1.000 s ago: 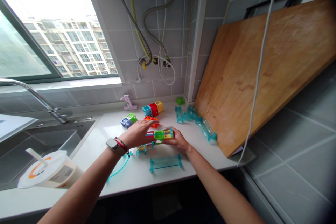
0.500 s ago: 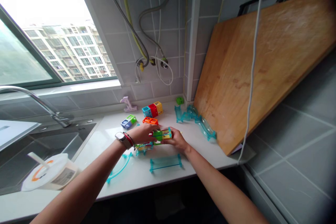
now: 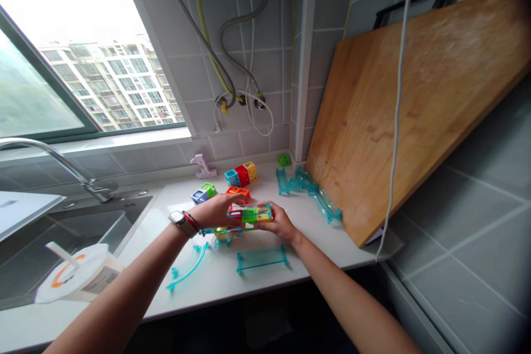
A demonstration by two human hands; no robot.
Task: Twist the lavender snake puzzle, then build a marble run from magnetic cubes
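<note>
My left hand (image 3: 213, 211), with a watch and bracelets at the wrist, grips the red end of a row of hollow toy blocks (image 3: 249, 214). Red, green and yellow blocks make up this row, and a clear teal-ended track piece runs along it. At the yellow end, my right hand (image 3: 280, 223) is closed around the row, its fingers partly hidden behind it. Below the hands, more colored blocks with a curved teal track (image 3: 228, 237) rest on the counter. A straight teal track piece (image 3: 262, 258) lies nearer the front edge, with a curved teal rail (image 3: 193, 268) to its left.
Behind the hands are orange blocks (image 3: 238, 192), a blue-red-yellow block row (image 3: 241, 175), blue and green blocks (image 3: 203, 193) and a lilac piece (image 3: 202, 166). Teal track parts (image 3: 326, 202) lie by a leaning wooden board (image 3: 398, 116). A lidded cup (image 3: 78, 274) stands beside the sink (image 3: 133, 213).
My left hand has shifted left along the block row, uncovering the red block and more of the green one. My right hand keeps its hold almost in place.
</note>
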